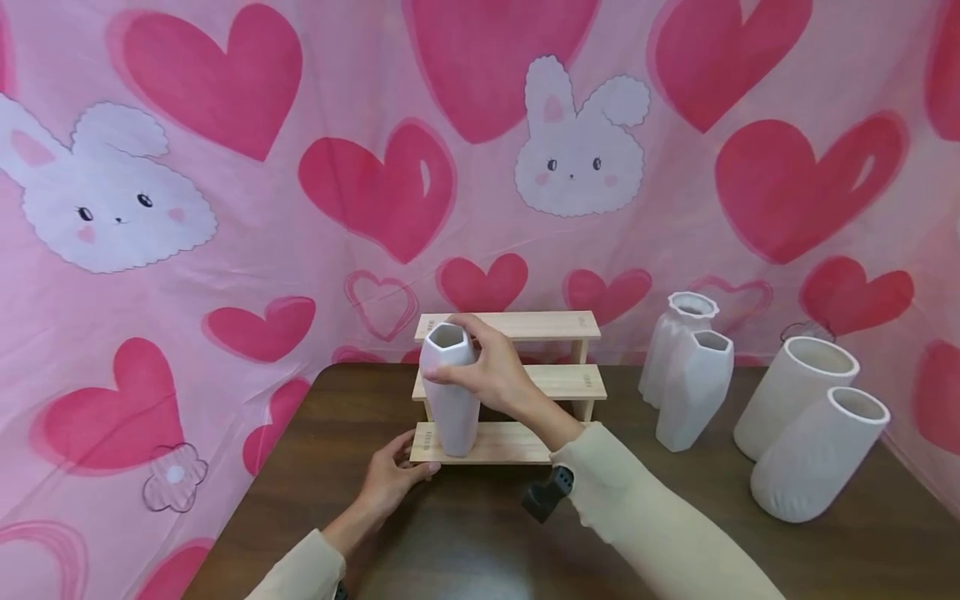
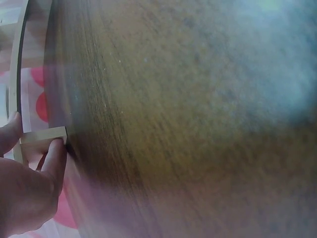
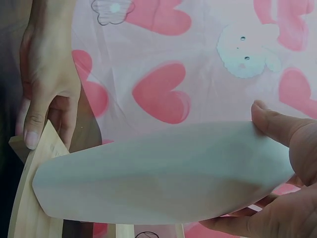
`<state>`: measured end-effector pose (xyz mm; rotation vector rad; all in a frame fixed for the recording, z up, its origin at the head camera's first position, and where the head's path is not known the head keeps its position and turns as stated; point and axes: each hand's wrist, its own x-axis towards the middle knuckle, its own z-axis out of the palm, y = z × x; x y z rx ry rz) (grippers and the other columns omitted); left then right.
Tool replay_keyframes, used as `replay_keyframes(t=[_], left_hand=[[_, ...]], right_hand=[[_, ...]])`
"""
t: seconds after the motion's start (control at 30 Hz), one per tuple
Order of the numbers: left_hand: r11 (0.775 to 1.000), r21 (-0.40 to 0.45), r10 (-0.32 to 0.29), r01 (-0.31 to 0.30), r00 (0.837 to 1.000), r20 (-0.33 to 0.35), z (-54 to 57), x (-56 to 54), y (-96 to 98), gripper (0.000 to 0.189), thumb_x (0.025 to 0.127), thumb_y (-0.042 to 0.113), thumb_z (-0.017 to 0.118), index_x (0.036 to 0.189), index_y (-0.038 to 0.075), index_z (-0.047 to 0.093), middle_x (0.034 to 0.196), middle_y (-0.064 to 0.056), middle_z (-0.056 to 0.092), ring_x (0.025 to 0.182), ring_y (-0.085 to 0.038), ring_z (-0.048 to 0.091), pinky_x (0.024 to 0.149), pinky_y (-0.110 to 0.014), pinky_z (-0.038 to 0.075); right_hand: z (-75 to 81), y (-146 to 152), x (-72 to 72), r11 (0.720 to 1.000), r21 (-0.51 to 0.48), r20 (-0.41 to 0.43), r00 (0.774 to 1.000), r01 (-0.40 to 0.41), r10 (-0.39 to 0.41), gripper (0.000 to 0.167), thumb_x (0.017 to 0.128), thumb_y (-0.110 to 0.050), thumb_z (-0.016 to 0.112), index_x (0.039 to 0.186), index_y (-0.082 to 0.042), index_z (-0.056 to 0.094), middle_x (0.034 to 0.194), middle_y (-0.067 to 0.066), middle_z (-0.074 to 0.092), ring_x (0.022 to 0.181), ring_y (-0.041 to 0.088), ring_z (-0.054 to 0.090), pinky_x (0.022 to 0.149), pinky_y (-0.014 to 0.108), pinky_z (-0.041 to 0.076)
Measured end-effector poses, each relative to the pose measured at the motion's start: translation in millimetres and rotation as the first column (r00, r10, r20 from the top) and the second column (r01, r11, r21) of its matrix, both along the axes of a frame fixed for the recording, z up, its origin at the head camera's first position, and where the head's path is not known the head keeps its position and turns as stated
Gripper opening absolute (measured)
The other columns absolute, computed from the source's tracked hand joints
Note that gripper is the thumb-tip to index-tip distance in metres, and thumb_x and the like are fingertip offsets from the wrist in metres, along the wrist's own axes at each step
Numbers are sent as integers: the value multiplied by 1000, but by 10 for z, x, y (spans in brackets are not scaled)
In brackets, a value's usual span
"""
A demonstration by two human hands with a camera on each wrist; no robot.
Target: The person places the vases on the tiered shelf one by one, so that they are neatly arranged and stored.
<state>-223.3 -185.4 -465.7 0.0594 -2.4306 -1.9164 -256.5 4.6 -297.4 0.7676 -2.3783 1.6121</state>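
Note:
A white faceted vase (image 1: 451,392) stands upright over the left part of the bottom step of a three-tier wooden shelf (image 1: 495,443). Near its top, my right hand (image 1: 491,367) grips the vase, thumb on one side and fingers on the other. In the right wrist view the base of the vase (image 3: 148,178) meets the bottom board, apparently touching it. My left hand (image 1: 390,479) holds the left end of that board. The left wrist view shows the thumb on the board's edge and a fingertip against the short leg (image 2: 44,135).
At the right of the dark wooden table (image 1: 480,533) stand more white vases: a ruffled-rim one (image 1: 678,317), an angular one (image 1: 696,392) and two rounded ones (image 1: 795,392). A pink heart-and-bunny cloth (image 1: 465,208) hangs behind the table.

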Motion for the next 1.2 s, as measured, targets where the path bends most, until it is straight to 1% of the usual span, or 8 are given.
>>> replay_keyframes(t=[0.2, 0.33, 0.47, 0.67, 0.9, 1.0, 1.13, 1.2], left_hand=[[1000, -10, 8, -8, 1000, -13, -7, 9, 12, 66, 78, 3, 79, 135, -5, 48, 108, -20, 65, 78, -21, 65, 68, -31, 56], [1000, -17, 4, -4, 1000, -9, -8, 8, 11, 66, 78, 4, 79, 135, -5, 48, 109, -20, 65, 78, -21, 65, 68, -30, 56], [1000, -13, 2, -2, 1000, -2, -13, -2, 7, 67, 78, 5, 79, 136, -4, 47, 109, -20, 66, 78, -21, 65, 69, -30, 56], [1000, -7, 4, -4, 1000, 2, -21, -9, 6, 67, 78, 5, 79, 136, -5, 47, 109, -20, 66, 78, -21, 65, 69, -31, 56], [1000, -16, 1, -1, 1000, 0, -13, -3, 18, 67, 79, 6, 79, 136, -4, 47, 108, -19, 66, 78, -21, 65, 70, -33, 56], [1000, -22, 2, -2, 1000, 1, -6, 1, 23, 67, 78, 6, 79, 136, -4, 47, 108, -19, 66, 78, -20, 65, 69, -32, 56], [1000, -17, 7, -7, 1000, 5, -4, 4, 21, 67, 79, 6, 79, 137, -4, 47, 108, -19, 66, 78, -20, 65, 69, -30, 56], [1000, -13, 9, -9, 1000, 9, -7, 6, 18, 67, 79, 6, 79, 137, -5, 46, 109, -20, 65, 79, -20, 65, 69, -29, 56]], right_hand=[[-13, -28, -26, 1000, 15, 3, 1000, -15, 15, 55, 72, -21, 86, 121, -20, 60, 102, 1, 64, 89, 19, 61, 70, 33, 55], [-27, -29, -45, 1000, 25, 4, 1000, -10, 10, 55, 72, -21, 85, 121, -20, 60, 103, 2, 64, 89, 20, 61, 69, 34, 55], [-24, -29, -57, 999, 40, 1, 1000, -5, 5, 57, 72, -22, 85, 122, -18, 59, 103, 3, 64, 89, 20, 61, 69, 34, 55], [-27, -36, -70, 997, 80, 4, 1000, -4, 4, 62, 72, -24, 86, 126, -19, 56, 107, 2, 64, 90, 19, 62, 70, 34, 55], [-29, -32, -58, 996, 87, 10, 1000, 11, -12, 63, 73, -26, 86, 128, -21, 55, 108, 1, 63, 90, 18, 62, 70, 33, 55], [-31, -26, -52, 995, 95, 13, 1000, 16, -18, 70, 73, -27, 86, 133, -19, 51, 112, 2, 62, 93, 19, 61, 72, 34, 55], [-34, 7, -52, 995, 99, 21, 1000, 7, -9, 83, 73, -29, 86, 141, -14, 43, 118, 5, 60, 101, 21, 60, 80, 37, 54], [-37, 42, -52, 995, 98, 22, 1000, -10, 7, 86, 73, -29, 86, 143, -13, 40, 120, 7, 58, 105, 22, 58, 84, 40, 54]])
